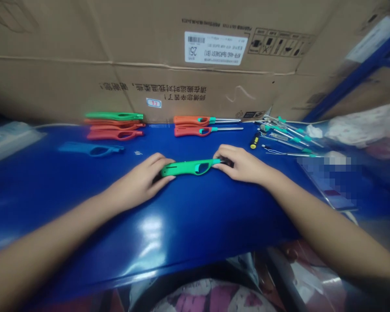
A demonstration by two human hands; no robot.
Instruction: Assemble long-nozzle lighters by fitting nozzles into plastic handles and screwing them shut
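A green long-necked gas lighter (185,168) lies level between my two hands, just over the blue table. My left hand (156,173) is closed around the rear end of its handle. At the other end, my right hand (238,164) has its fingers wrapped round the nozzle, so most of the metal tube is hidden. The teal trigger shows in the handle's loop. Behind it lie an orange lighter (193,121) and a red lighter (193,131), both with metal tubes fitted, pointing right.
Green, orange and red handle shells (115,126) lie at the back left, a blue shell (91,149) before them. Small screws (138,152) lie nearby. At right are several metal tubes (289,134), a yellow-black screwdriver (254,141) and a phone (328,186). Cardboard (149,47) stands behind the table (188,225).
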